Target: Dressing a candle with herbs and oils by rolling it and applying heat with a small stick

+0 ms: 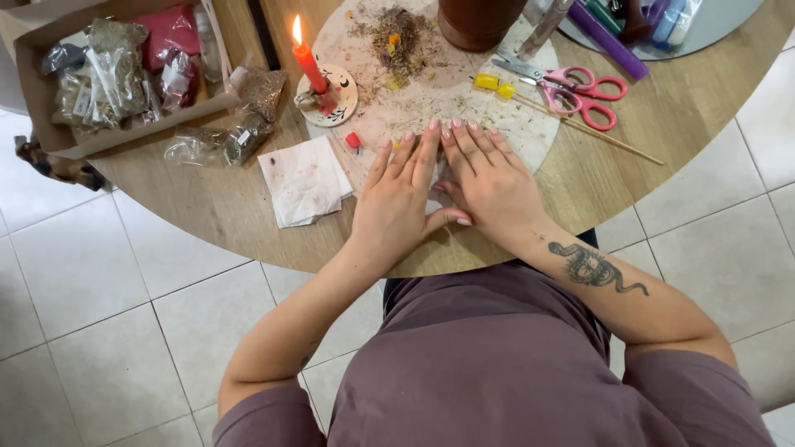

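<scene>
- head view: the left hand (397, 199) and the right hand (489, 178) are laid flat, palms down, side by side at the near edge of a pale round board (530, 124) on a round wooden table (207, 207).
- both hands are seen spread, fingers extended and nearly together, with the thumbs meeting between them; nothing is pinched or gripped by either, and whether something thin is held down under the palms cannot be told.
- the board is strewn with crumbs of dried herbs (397, 37), heaped thickest at its far side, well apart from the fingertips.
- a lit red candle (306, 62) is stood on a small round holder (331, 95) just left of the herb pile; a small red piece (354, 141) lies near the left fingertips.
- pink scissors (580, 91), two yellow beads (495, 85) and a thin wooden stick (596, 132) lie to the right of the board; a stained white napkin (302, 178) lies left of the left hand.
- a cardboard box (116, 74) of small packets is set at the table's far left.
- the step in hand is judged to be a pressing or smoothing at the board's edge; any further move would call for the candle flame to be kept clear of the sleeves.
</scene>
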